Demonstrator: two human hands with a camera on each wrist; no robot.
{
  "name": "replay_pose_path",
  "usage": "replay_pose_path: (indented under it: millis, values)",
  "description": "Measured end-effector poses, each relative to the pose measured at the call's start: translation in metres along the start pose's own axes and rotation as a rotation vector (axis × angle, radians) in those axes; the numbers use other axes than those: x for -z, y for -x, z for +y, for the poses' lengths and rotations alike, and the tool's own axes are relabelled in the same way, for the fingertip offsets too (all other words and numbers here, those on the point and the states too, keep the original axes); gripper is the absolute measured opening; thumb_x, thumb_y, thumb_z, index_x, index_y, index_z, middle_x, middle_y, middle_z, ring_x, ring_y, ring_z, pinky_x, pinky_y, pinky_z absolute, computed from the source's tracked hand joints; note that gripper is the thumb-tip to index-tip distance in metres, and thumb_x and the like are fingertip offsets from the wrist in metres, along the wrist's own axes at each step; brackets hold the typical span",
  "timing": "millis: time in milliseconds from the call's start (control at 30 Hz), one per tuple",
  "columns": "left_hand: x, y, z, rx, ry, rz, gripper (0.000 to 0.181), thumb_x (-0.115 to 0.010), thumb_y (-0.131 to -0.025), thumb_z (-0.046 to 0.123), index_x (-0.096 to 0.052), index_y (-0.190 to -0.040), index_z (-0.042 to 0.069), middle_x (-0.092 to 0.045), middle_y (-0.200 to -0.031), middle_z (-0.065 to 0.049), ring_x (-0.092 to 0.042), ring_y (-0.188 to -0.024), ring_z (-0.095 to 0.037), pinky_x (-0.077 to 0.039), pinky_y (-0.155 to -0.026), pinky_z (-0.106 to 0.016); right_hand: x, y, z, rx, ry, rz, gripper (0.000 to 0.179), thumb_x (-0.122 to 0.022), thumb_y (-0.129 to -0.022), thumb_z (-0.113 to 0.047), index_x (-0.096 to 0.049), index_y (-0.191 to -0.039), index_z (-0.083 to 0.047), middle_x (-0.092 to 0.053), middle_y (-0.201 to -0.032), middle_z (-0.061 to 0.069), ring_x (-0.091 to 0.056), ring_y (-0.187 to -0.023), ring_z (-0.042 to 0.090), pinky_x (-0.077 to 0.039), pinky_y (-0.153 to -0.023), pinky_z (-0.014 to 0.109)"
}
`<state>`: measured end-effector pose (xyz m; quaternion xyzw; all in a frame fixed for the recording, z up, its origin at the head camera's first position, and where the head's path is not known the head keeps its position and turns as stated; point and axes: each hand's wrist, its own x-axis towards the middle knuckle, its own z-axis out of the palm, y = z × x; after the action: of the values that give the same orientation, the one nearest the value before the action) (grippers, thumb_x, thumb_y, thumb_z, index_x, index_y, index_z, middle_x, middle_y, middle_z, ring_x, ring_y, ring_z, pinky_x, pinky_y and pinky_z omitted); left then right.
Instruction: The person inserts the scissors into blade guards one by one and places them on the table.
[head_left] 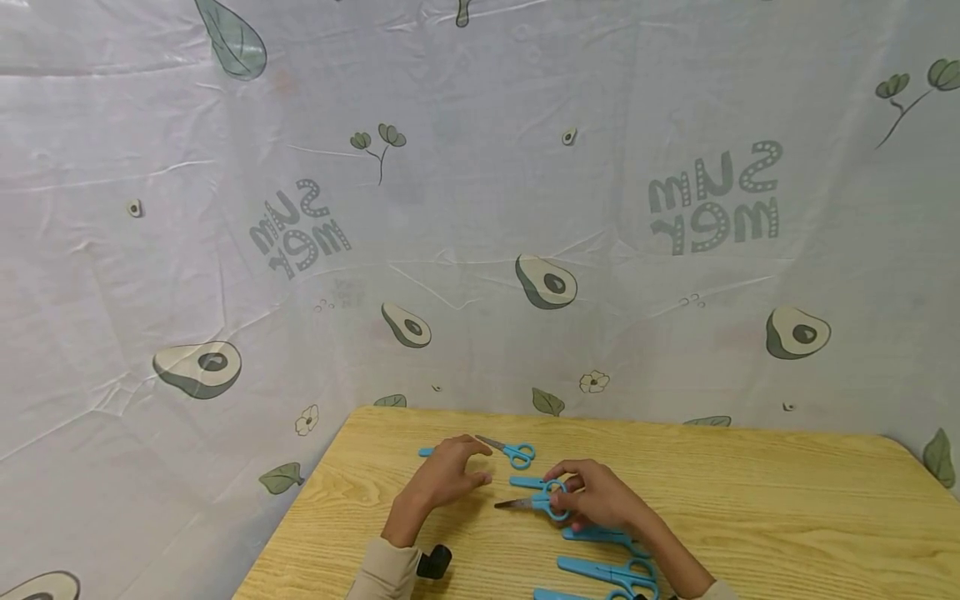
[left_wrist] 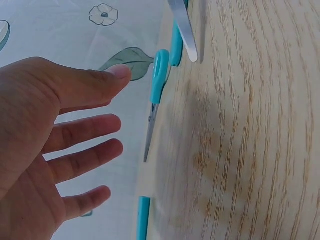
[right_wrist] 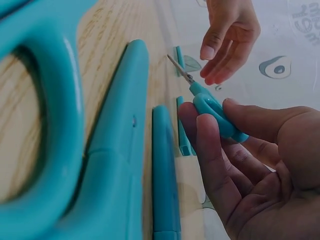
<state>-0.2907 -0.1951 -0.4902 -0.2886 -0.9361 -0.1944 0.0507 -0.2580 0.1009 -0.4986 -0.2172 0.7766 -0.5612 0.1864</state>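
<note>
My right hand point(head_left: 600, 496) pinches a pair of small blue-handled scissors point(right_wrist: 212, 112) by the finger loops. Their bare metal blades point left, above the table. My left hand point(head_left: 448, 473) is held to the left of the blade tips, its fingers relaxed and holding nothing. Behind it lies a second pair of unsheathed scissors point(head_left: 519, 455), also seen in the left wrist view. A loose blue blade cover point(head_left: 527, 482) rests just beyond the held scissors. Another blue cover point(left_wrist: 143, 217) is partly hidden behind my left hand in the head view.
Several blue scissors with covered blades point(head_left: 600, 571) lie in a column near the table's front, partly beneath my right forearm. The wood-grain table point(head_left: 787, 500) extends to the right. A pale curtain printed with avocados point(head_left: 480, 208) hangs behind the table and along its left side.
</note>
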Motion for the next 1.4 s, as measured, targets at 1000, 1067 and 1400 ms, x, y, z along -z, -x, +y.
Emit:
replay_pose_path:
  millis: [1000, 1067, 1400]
  values:
    - [-0.007, -0.002, 0.003, -0.065, 0.06, -0.021, 0.038, -0.071, -0.094, 0.026, -0.067, -0.128, 0.01, -0.063, -0.13, -0.002, -0.063, -0.113, -0.026, -0.054, -0.089, -0.037, 0.038, 0.043, 0.003, 0.003, -0.195, -0.027, 0.047, -0.057, -0.102, -0.018, -0.044, -0.139, 0.009, -0.061, -0.086, 0.008, -0.05, -0.064, 0.019, -0.047, -0.06, 0.031]
    - [-0.007, -0.002, 0.004, -0.066, 0.059, -0.017, 0.038, -0.071, -0.094, 0.026, -0.067, -0.128, 0.01, -0.063, -0.13, -0.001, -0.063, -0.113, -0.026, -0.054, -0.089, -0.036, 0.04, 0.046, 0.003, -0.006, -0.187, -0.014, 0.049, -0.058, -0.102, -0.019, -0.044, -0.139, 0.009, -0.062, -0.087, 0.009, -0.05, -0.064, 0.019, -0.048, -0.06, 0.032]
    - [-0.009, -0.002, 0.006, -0.091, 0.043, -0.012, 0.038, -0.073, -0.092, 0.025, -0.067, -0.126, 0.009, -0.062, -0.132, -0.002, -0.064, -0.109, -0.026, -0.055, -0.085, -0.032, 0.058, 0.07, 0.004, -0.052, -0.143, 0.059, 0.052, -0.061, -0.1, -0.022, -0.045, -0.141, 0.008, -0.07, -0.096, 0.011, -0.063, -0.072, 0.018, -0.058, -0.064, 0.034]
